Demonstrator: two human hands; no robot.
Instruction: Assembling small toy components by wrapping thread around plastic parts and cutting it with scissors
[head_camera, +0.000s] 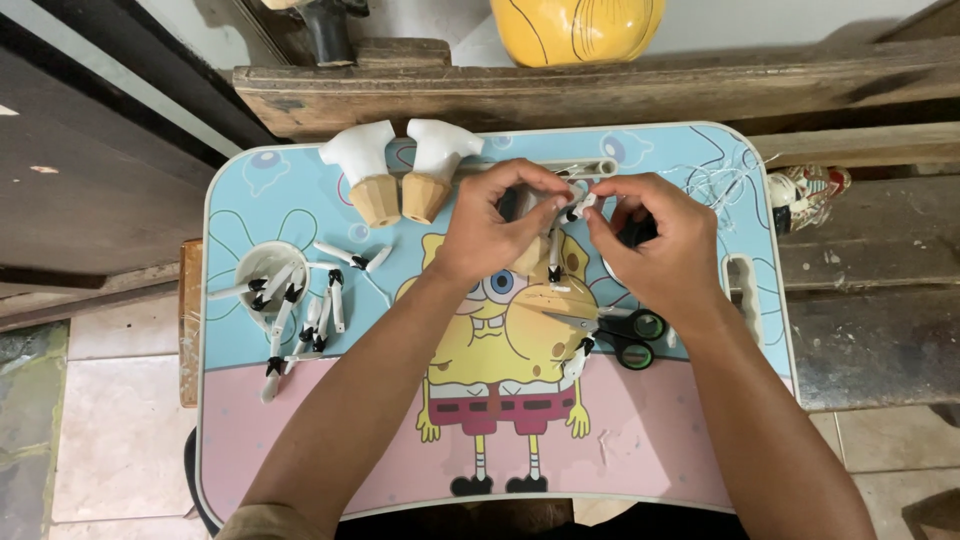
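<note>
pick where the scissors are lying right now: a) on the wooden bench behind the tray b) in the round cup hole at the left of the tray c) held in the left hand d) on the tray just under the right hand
d: the black-handled scissors lie flat on the tray just below the right hand, while both it and the left hand pinch a small white piece between their fingers.

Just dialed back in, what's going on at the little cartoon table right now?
A person works with both hands over the small cartoon-printed table. The left hand and right hand pinch a small white piece with a black tip between their fingertips. Black-handled scissors lie just below the right hand. More white, black-tipped pieces lie scattered at the left, by a round recess. Two white-and-tan cone-shaped parts stand at the far edge.
</note>
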